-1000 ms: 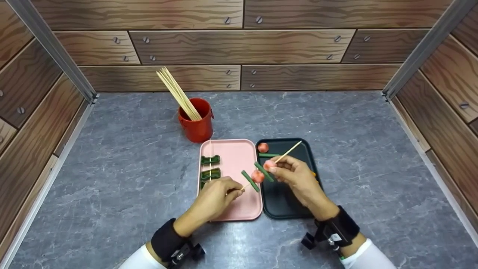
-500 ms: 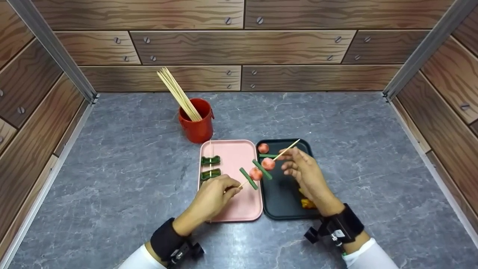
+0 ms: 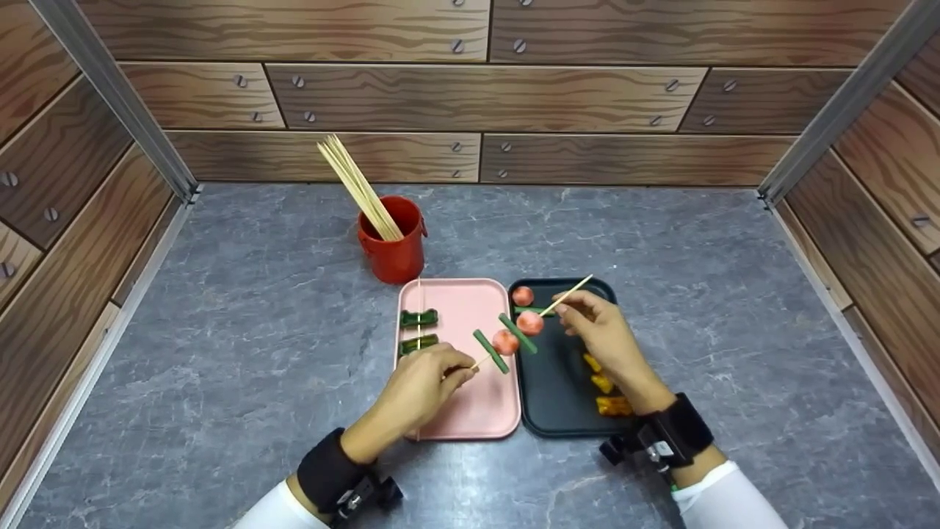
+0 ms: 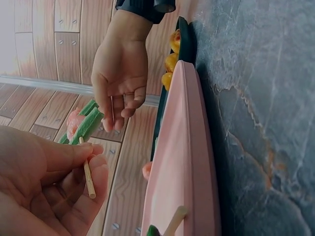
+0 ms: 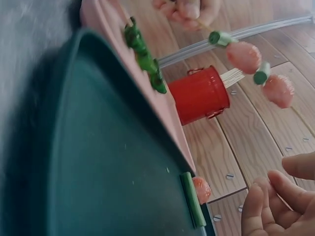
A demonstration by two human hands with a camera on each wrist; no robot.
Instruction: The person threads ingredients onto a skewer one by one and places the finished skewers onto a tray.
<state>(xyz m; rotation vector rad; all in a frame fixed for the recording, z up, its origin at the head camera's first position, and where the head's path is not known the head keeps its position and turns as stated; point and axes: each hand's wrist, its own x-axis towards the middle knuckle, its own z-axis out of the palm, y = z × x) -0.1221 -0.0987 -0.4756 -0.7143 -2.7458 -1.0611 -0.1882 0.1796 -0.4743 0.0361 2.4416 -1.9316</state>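
My left hand (image 3: 429, 378) pinches the lower end of a bamboo skewer (image 3: 570, 292) between thumb and fingers; its blunt tip shows below the thumb in the left wrist view. Threaded on it, alternating, are two green vegetable sticks (image 3: 490, 351) and two pinkish balls (image 3: 529, 323). The skewer slants up to the right above both trays. Near its bare upper end is my right hand (image 3: 606, 334), fingers loosely bent and holding nothing in the right wrist view. Another skewer with folded green pieces (image 3: 418, 318) lies along the left of the pink tray (image 3: 477, 422).
On the dark tray (image 3: 558, 422) are a loose pinkish ball (image 3: 523, 296), a green stick (image 5: 193, 199) and several yellow pieces (image 3: 614, 405) near its right side. Behind the pink tray stands a red bucket (image 3: 396, 257) with bamboo skewers (image 3: 360, 187) leaning out. Wood-patterned panels enclose the table.
My right hand has let go of the upper ball and drawn back to the right, its fingers spreading, then bending together near the skewer's upper end. My left hand keeps its pinch.
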